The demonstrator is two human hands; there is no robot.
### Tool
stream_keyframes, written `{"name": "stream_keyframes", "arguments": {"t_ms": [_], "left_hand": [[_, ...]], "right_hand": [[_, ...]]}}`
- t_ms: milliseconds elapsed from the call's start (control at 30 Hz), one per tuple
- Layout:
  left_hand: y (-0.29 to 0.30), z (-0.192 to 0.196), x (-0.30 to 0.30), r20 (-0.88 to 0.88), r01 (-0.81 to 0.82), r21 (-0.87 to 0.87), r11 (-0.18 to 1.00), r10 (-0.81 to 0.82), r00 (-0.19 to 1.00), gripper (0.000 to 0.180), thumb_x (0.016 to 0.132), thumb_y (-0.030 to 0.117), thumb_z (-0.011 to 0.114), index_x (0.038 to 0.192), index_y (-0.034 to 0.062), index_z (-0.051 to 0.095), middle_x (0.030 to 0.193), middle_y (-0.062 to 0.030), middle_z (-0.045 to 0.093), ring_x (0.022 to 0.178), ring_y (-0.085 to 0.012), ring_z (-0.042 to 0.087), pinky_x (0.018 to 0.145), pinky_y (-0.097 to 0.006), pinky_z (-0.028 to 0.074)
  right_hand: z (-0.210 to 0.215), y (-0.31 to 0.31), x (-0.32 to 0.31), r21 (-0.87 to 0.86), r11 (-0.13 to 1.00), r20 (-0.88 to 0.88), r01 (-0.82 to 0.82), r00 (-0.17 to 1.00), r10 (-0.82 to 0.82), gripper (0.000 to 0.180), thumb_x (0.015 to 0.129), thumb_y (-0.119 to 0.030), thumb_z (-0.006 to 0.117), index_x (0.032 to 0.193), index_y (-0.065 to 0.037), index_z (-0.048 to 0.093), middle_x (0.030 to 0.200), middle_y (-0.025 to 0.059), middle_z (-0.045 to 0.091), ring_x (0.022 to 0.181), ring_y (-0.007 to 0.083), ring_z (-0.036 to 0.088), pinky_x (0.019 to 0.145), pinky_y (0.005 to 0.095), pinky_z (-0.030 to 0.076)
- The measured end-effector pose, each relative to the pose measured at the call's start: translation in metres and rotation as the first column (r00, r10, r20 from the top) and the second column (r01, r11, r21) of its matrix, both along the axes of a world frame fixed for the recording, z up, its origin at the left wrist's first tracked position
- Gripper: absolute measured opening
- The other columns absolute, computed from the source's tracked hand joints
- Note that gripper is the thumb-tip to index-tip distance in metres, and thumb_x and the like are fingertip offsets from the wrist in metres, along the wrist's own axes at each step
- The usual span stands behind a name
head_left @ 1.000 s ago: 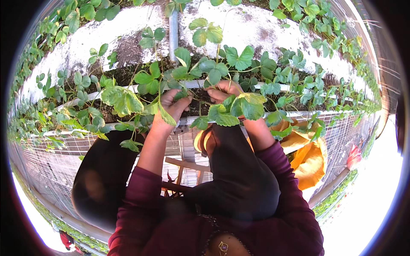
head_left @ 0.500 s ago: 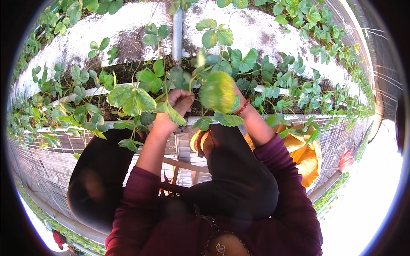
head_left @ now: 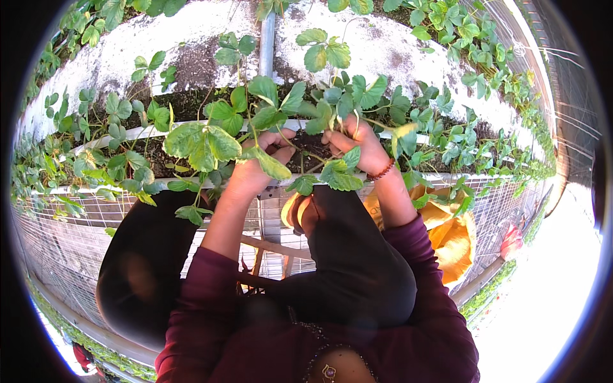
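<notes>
Leafy plants that look like strawberry plants grow from a narrow strip of dark soil [head_left: 311, 148] in front of me. My left hand [head_left: 258, 165] reaches in at the soil, partly behind a yellow-edged leaf [head_left: 272, 163]; its fingers are curled, with a gap between thumb and forefinger. Just to its right, my right hand [head_left: 363, 148] is closed, fingertips pointing down to the soil by the stems. From it a thin stalk runs rightward to a yellowish leaf [head_left: 402, 137]. Low green leaves [head_left: 338, 175] hang between my wrists.
A grey metal post [head_left: 266, 48] rises behind the plants against a white, dirt-stained surface [head_left: 357, 48]. White wire mesh [head_left: 115, 246] runs below the planting strip. An orange-yellow bag [head_left: 453, 242] lies right of my bent knee [head_left: 377, 274].
My right hand has turned and shifted slightly right; the yellow-green leaf that was blurred in front of it now sits to its right. My left thumb and forefinger have parted.
</notes>
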State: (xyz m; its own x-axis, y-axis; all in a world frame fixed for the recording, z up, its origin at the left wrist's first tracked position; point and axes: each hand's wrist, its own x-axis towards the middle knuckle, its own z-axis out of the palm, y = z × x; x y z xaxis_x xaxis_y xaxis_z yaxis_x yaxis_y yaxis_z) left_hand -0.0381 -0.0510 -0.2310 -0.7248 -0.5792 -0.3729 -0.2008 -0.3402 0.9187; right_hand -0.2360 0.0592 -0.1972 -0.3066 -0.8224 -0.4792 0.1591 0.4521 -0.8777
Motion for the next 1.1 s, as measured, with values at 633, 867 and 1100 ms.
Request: {"name": "stream_keyframes", "arguments": {"t_ms": [633,867,1100], "left_hand": [[-0.010,0.014,-0.006,0.198,0.168,-0.426,0.889,-0.089,0.976,0.015,0.080,0.016,0.071,0.088,0.0041,0.068,0.074,-0.0074,0.068,0.064,-0.0154,0.062,0.062,-0.030,0.050],[-0.002,0.010,-0.013,0.412,0.330,-0.705,0.627,-0.017,0.911,0.013,0.078,0.018,0.070,0.080,0.0057,0.066,0.074,-0.0056,0.068,0.064,-0.0233,0.064,0.063,-0.032,0.050],[0.004,-0.009,0.001,0.300,0.185,-0.597,0.780,0.003,0.954,0.009,0.076,0.008,0.067,0.076,0.0015,0.061,0.065,-0.0052,0.062,0.058,-0.0137,0.058,0.057,-0.030,0.046]], "right_hand": [[-0.021,-0.013,0.016,-0.292,0.938,-0.317,-0.189,0.944,0.092,0.017,0.082,-0.014,0.068,0.081,0.001,0.062,0.063,0.0033,0.057,0.058,0.0086,0.045,0.053,0.0298,0.040],[-0.013,-0.007,0.010,-0.096,0.974,-0.305,-0.206,0.937,0.169,0.016,0.082,-0.012,0.066,0.083,0.002,0.060,0.067,0.0010,0.058,0.060,0.0077,0.047,0.054,0.0270,0.041],[-0.015,-0.008,0.008,-0.103,0.974,-0.292,-0.200,0.942,0.163,0.020,0.084,-0.018,0.067,0.077,-0.002,0.058,0.063,-0.0012,0.054,0.057,0.0074,0.046,0.052,0.0271,0.038]]}}
